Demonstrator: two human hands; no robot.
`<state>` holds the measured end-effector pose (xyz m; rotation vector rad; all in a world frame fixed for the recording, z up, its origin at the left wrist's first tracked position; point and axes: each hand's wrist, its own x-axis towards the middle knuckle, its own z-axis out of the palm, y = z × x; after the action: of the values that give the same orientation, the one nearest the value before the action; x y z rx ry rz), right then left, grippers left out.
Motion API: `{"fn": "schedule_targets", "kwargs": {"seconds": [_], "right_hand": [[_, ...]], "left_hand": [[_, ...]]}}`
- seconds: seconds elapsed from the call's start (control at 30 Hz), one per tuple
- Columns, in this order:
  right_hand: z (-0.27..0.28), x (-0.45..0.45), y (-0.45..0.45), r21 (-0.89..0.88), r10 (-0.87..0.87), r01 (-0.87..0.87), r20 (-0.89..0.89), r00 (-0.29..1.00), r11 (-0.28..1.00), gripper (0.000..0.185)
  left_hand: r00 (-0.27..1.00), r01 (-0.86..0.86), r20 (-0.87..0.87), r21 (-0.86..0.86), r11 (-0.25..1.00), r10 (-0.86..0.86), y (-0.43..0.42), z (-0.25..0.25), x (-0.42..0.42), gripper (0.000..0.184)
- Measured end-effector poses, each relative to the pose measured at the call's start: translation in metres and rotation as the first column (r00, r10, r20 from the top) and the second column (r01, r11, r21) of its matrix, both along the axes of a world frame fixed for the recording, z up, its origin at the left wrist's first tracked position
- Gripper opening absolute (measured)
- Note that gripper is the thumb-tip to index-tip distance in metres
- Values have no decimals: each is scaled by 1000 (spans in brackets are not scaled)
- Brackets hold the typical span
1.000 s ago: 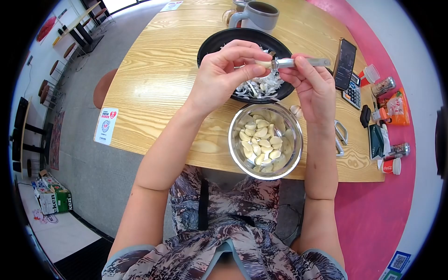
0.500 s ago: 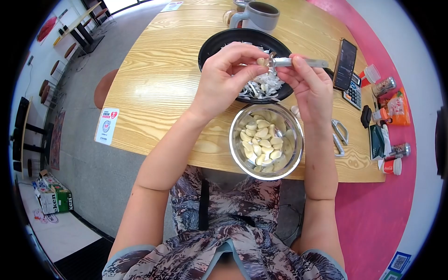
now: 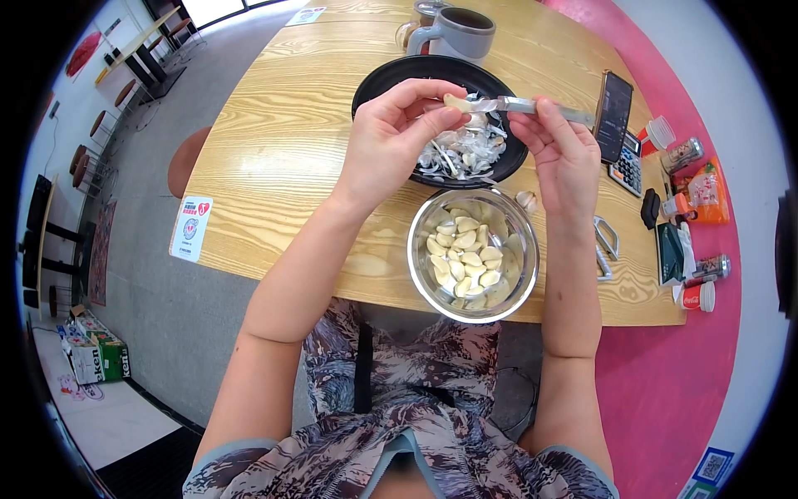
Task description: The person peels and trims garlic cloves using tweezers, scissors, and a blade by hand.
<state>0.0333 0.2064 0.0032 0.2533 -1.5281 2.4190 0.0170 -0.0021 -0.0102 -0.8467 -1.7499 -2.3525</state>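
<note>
Over a black pan (image 3: 371, 90) full of papery garlic skins (image 3: 465, 154), my left hand (image 3: 397, 133) pinches a garlic clove (image 3: 456, 102) between thumb and fingers. My right hand (image 3: 562, 148) grips the handle of a small utility knife (image 3: 544, 108), its blade pointing left at the clove, with a bit of skin at the blade. Nearer to me stands a steel bowl (image 3: 525, 274) holding several peeled garlic cloves (image 3: 470, 254). An unpeeled garlic piece (image 3: 526, 200) lies on the table between the bowl and my right wrist.
Behind the pan stand a grey mug (image 3: 465, 35) and a glass jar (image 3: 431, 10). To the right are a propped phone (image 3: 613, 112), a calculator (image 3: 628, 166), a metal peeler-like tool (image 3: 607, 239), spice jars (image 3: 684, 155) and an orange packet (image 3: 709, 193). The wooden table (image 3: 283, 150) has a rounded left edge.
The knife has drawn slightly to the right, away from my left hand, and a strip of skin now shows between it and the clove. My right hand moved right a little with it.
</note>
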Motion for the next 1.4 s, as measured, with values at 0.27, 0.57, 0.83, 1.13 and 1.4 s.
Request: {"fn": "schedule_targets", "kwargs": {"seconds": [0.27, 0.57, 0.83, 1.13, 1.4], "right_hand": [[3, -5, 8, -48, -84, 83, -18, 996, 995, 16], [-12, 1, -14, 722, -94, 188, -168, 981, 666, 11], [0, 5, -17, 557, -157, 283, -264, 952, 781, 15], [3, 5, -13, 285, -86, 135, -179, 980, 949, 18], [2, 7, -16, 194, -92, 115, -120, 988, 974, 17]], "left_hand": [[1000, -9, -10, -5, 1000, 9, -1, -1, -3, 22], [982, -145, -134, -60, 988, 136, 1, -2, -5, 19], [956, -204, -238, -133, 970, 169, 0, -5, -5, 21], [928, -257, -314, -150, 955, 200, 5, -3, -2, 22], [955, -217, -238, -162, 962, 176, 3, -9, -3, 19]]}}
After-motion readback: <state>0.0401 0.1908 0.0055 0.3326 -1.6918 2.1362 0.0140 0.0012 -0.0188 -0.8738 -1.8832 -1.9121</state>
